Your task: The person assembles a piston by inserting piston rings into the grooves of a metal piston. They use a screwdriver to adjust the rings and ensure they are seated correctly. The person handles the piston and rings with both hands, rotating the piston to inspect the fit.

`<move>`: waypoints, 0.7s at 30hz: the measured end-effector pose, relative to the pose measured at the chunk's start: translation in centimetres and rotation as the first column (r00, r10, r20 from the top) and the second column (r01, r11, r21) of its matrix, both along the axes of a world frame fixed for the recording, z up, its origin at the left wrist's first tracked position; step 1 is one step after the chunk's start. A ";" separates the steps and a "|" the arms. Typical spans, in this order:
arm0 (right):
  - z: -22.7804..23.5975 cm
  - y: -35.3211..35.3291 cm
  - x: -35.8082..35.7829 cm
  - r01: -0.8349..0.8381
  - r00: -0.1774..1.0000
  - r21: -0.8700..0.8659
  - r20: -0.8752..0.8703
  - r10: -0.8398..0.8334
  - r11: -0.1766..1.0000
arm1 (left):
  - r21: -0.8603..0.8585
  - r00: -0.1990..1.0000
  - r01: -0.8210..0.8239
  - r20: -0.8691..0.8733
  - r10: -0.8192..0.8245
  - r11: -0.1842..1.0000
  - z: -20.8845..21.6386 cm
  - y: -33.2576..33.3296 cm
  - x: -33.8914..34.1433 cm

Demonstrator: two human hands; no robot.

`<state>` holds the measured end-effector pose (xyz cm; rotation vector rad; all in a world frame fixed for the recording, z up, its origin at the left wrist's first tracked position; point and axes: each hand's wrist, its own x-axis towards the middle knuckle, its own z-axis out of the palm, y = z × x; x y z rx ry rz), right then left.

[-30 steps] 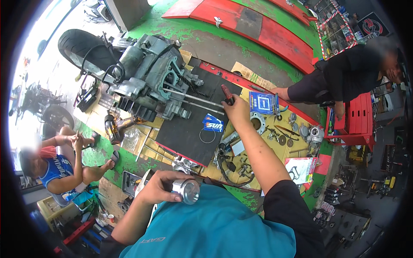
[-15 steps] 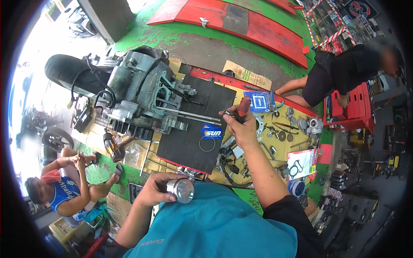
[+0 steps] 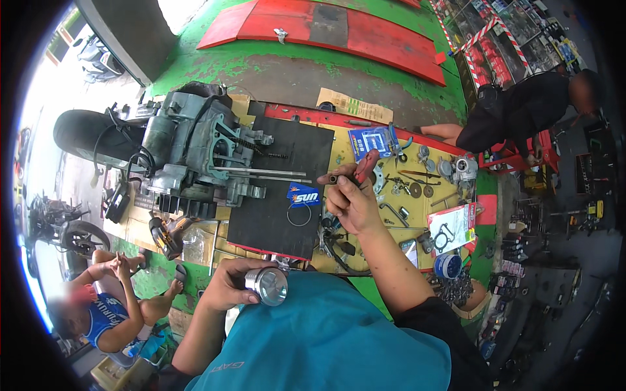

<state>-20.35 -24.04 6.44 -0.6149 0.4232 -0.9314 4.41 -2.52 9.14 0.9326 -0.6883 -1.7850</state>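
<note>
My left hand (image 3: 227,285) is closed around a silver piston (image 3: 272,287), holding it near my body with its round crown facing up and to the right. My right hand (image 3: 357,207) is raised over the right edge of the black mat (image 3: 270,225). Red-handled pliers (image 3: 367,165) rest in its grip, and a small dark hollow pin (image 3: 333,179) sits at its fingertips. To its left, long studs (image 3: 261,174) stick out from a motorcycle engine (image 3: 189,140) with a turquoise gasket face and a loose chain. A thin piston ring (image 3: 299,215) lies on the mat beside a blue card (image 3: 304,195).
Loose engine parts and tools cover the yellow board at right, with a packaged gasket (image 3: 451,229) and a blue-lidded tub (image 3: 448,265). A yellow-black power drill (image 3: 165,236) lies below the engine. One person sits at lower left; another, in black, is at right.
The whole view has shifted, so the bench and engine appear farther left. Both hands keep their holds on the piston, pliers and pin. The person in black at right has moved.
</note>
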 end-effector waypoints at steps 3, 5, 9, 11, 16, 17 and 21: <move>-1.3 -0.2 -1.0 0.047 0.989 -0.009 -0.137 -0.048 0.999 | -0.014 1.000 0.001 0.020 -0.001 1.000 0.3 0.2 -0.3; -2.4 -0.6 -2.0 0.103 0.920 -0.022 -0.378 -0.104 0.994 | -0.029 0.999 -0.008 0.041 0.009 1.000 0.2 0.4 -0.5; -8.7 -1.8 -6.0 0.125 0.498 -0.352 -0.787 -0.365 0.928 | -0.043 0.997 -0.046 0.058 0.049 0.998 0.4 1.0 -1.1; -13.5 -2.4 -9.2 0.082 0.268 -0.444 -0.853 -0.448 0.892 | -0.046 0.996 -0.061 0.067 0.064 0.997 0.0 1.2 -1.6; -13.1 -1.4 -10.7 0.181 0.082 -0.403 -0.903 -0.422 0.897 | -0.050 0.992 -0.102 0.068 0.106 0.994 -0.4 2.7 -2.9; -13.1 -1.2 -10.3 0.148 0.075 -0.493 -0.859 -0.506 0.858 | -0.040 0.994 -0.094 0.055 0.096 0.995 0.0 2.8 -3.1; -10.6 -1.8 -5.9 -0.062 0.229 -0.700 -0.704 -0.673 0.711 | -0.038 0.992 -0.101 0.067 0.103 0.994 0.2 3.3 -4.3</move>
